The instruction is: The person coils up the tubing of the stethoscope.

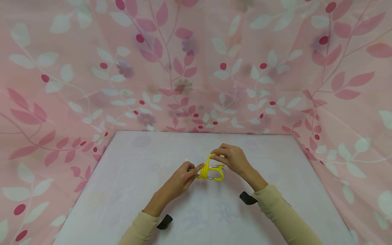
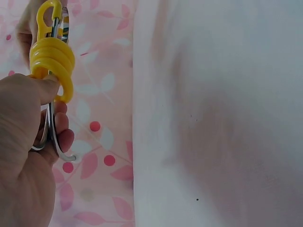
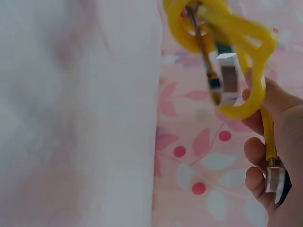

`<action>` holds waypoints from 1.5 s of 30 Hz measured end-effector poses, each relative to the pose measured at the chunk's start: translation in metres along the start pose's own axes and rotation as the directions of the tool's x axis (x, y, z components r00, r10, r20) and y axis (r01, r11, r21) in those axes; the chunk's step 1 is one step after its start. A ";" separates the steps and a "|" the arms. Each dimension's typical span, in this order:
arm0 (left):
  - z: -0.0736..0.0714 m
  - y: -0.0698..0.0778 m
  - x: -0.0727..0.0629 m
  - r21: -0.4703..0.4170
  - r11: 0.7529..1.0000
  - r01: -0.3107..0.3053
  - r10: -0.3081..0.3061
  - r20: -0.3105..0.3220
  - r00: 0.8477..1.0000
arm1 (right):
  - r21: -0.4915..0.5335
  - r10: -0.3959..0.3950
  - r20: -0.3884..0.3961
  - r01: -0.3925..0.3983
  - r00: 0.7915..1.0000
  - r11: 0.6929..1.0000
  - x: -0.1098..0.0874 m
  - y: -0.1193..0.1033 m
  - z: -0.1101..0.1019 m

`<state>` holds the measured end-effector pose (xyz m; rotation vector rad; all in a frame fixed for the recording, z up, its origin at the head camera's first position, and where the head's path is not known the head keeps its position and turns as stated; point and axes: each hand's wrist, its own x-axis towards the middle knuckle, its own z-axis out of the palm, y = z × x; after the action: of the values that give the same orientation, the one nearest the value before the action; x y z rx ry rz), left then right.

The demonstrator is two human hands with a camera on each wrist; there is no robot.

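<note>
Above the white table, both hands hold a yellow stethoscope [image 1: 203, 172]. My left hand [image 1: 180, 178] grips its metal ear tubes [image 2: 51, 118], thumb pressed by the coils. An ear tip [image 2: 72, 158] sticks out below the fingers. Several turns of the yellow tubing [image 2: 52, 56] are wound round the ear tubes. My right hand [image 1: 234, 160] is to the right and slightly farther off, pinching the tubing's loose end. In the right wrist view the metal chest piece [image 3: 274, 179] lies against the right palm, near the forked yellow tube [image 3: 259, 52].
A white-covered table [image 1: 122, 204] lies under the hands. Pink leaf-patterned cloth [image 1: 196, 68] hangs behind it and at both sides. Black wrist devices [image 1: 165, 222] sit by the beige sleeves [image 1: 284, 214].
</note>
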<state>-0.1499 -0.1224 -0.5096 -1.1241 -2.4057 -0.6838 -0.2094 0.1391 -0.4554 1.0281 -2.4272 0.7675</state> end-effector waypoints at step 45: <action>0.006 -0.004 0.010 -0.051 0.984 0.170 -0.177 -0.189 0.966 | 0.242 0.203 -0.007 -0.196 0.979 0.950 -0.063 -0.037 0.076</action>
<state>-0.1599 -0.1157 -0.5103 -0.8234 -2.3503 -0.8523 -0.1513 0.1036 -0.5354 0.8523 -2.4807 1.1609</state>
